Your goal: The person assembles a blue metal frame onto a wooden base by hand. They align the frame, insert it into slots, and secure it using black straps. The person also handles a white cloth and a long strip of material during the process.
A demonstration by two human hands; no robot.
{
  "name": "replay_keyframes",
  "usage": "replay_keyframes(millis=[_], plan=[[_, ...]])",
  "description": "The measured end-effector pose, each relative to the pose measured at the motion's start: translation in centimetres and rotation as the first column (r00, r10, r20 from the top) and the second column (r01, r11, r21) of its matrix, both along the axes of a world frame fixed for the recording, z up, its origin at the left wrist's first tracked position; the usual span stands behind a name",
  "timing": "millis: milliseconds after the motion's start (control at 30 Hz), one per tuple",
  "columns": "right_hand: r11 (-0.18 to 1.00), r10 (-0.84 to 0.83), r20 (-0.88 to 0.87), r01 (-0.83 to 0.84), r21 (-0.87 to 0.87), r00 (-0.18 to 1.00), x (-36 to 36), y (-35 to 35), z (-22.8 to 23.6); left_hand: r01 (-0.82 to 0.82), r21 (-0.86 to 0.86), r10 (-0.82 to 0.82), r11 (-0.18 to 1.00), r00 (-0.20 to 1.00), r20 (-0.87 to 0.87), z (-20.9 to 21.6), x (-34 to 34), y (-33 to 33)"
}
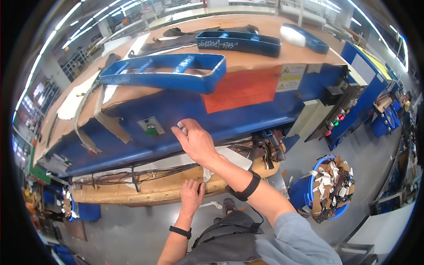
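My right hand (pixel 197 142) is raised in front of the blue machine front (pixel 176 110), to the right of a green push button (pixel 151 131) and apart from it. Its fingers are curled in toward the thumb, with something small and pale at the tips that I cannot make out. Lower down, my left hand (pixel 191 195) rests with its fingers laid on a wooden shelf (pixel 150 187), beside a scrap of white material (pixel 206 174). Above, a blue frame-shaped cutting die (pixel 207 81) juts over the front edge of the brown-covered table (pixel 247 64).
Farther back lie a second blue die (pixel 238 43), a third die (pixel 311 39) with a white lump, and dark leather strips (pixel 176 42). A red sheet (pixel 243 90) covers part of the machine front. Right: control buttons (pixel 336 118) and a blue scrap bin (pixel 304 192).
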State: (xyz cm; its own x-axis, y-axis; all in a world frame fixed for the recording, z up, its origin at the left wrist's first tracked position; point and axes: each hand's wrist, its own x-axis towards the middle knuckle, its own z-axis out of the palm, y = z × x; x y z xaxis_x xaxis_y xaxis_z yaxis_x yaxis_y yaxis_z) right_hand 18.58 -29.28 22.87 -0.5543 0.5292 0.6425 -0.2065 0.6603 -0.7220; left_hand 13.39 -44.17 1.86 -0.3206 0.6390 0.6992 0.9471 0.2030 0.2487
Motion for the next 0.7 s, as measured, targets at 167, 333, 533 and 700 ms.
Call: replay_keyframes(millis=[167,333,533,700], plan=[[0.993,0.041,-0.074,-0.032,0.115,0.996,-1.4,-1.2,1.1,0.048,0.006,-0.048,0.999,0.999,0.026,1.1,0.3,-0.3],[0.967,0.041,-0.096,-0.015,0.255,0.995,-4.1,-2.8,1.3,0.152,-0.015,-0.149,0.988,0.983,0.110,3.5,-0.5,-1.1],[0.923,-0.032,-0.208,0.109,0.370,0.978,-3.5,-4.0,2.1,0.003,0.226,-0.013,0.974,0.999,0.045,5.9,-5.8,-10.9],[0.883,-0.083,-0.181,0.157,0.443,0.980,-3.4,-3.7,2.8,-0.544,0.589,0.450,0.598,0.836,0.315,10.6,-31.2,-28.8]])
